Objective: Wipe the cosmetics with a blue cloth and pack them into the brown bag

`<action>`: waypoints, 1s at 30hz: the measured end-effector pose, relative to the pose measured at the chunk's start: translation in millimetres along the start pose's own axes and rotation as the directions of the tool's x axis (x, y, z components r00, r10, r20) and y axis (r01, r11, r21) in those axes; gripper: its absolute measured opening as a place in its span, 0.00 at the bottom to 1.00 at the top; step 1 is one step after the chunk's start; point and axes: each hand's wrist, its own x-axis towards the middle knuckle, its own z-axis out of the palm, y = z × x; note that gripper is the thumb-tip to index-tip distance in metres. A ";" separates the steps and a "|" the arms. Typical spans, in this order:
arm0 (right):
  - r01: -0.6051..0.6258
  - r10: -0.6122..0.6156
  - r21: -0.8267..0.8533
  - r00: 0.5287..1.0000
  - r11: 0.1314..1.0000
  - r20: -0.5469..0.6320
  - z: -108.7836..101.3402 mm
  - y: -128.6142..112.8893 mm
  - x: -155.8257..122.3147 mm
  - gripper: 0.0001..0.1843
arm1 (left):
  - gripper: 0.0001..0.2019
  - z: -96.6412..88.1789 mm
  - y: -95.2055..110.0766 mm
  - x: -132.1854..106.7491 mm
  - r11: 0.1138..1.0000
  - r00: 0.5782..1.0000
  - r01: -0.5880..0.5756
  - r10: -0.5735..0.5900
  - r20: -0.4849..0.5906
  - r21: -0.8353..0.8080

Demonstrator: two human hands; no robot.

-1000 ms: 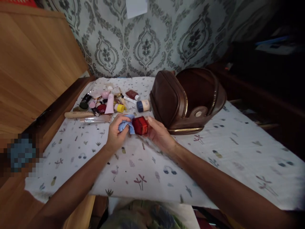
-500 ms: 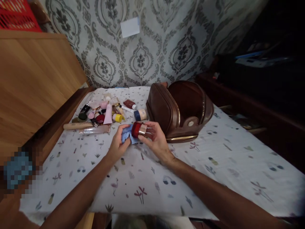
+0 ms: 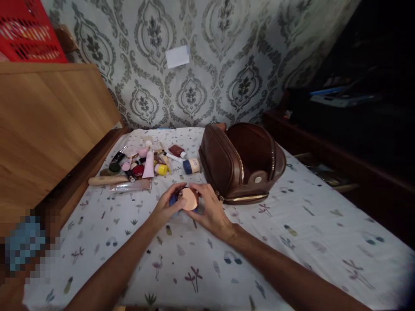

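The left hand [image 3: 167, 206] is grasping a small container [image 3: 190, 199] with a bit of blue cloth [image 3: 173, 198] showing between hand and container, its thumb pressing on the round, gold-toned end. The right hand [image 3: 210, 209] is gripping the same container from the right, its fingers curling around the far and near edges. Both hands are holding the container over the middle of the surface [image 3: 181, 263], its gold-toned end facing up toward the camera.

Just beyond and to the right of the hands, a brown bag [image 3: 218, 166] is standing with its top gaping open. A blue-and-cream jar [image 3: 191, 166] is lying on its side near the bag's left end. To the far left, a cluster of cosmetics is spreading out, with a pink tube [image 3: 148, 164] and a yellow-capped bottle [image 3: 161, 169] lying among them. On the cluster's near side, a wooden stick [image 3: 108, 180] and a slim, shiny packet [image 3: 131, 185] are lying close together.
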 end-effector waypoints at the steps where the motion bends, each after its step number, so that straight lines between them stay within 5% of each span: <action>1: -0.019 0.019 0.018 1.000 1.000 0.007 1.2 2.0 -0.8 0.38 | 0.27 0.1 -0.2 0.4 0.999 1.000 0.004 -0.004 -0.008 -0.045; 5: -0.102 0.095 0.110 0.993 0.989 0.071 4.4 8.8 -1.3 0.44 | 0.30 -1.1 -2.3 2.5 0.979 0.999 0.015 -0.009 0.031 -0.203; 11: -0.229 0.195 0.291 0.970 0.929 0.142 0.9 0.8 2.9 0.31 | 0.35 -4.1 -3.2 5.6 0.999 0.998 -0.037 0.037 0.054 -0.002; 18: -0.302 0.306 0.273 0.952 0.914 0.025 5.8 3.4 3.9 0.30 | 0.27 3.2 3.1 -1.7 0.941 0.973 0.111 -0.037 -0.229 0.320; 22: -0.261 0.270 0.119 0.961 0.958 -0.065 5.9 5.3 5.3 0.27 | 0.21 6.3 8.4 -7.5 0.889 0.918 0.083 0.108 -0.381 0.451; 26: -0.195 0.194 0.023 0.980 0.981 0.035 4.2 6.8 2.3 0.28 | 0.19 11.1 6.8 -10.1 0.798 0.944 -0.147 0.289 -0.158 0.584; 30: -0.188 0.191 -0.034 0.975 0.982 0.117 4.6 11.6 -3.8 0.35 | 0.23 15.0 -0.6 -8.8 0.746 0.959 -0.171 0.276 -0.065 0.644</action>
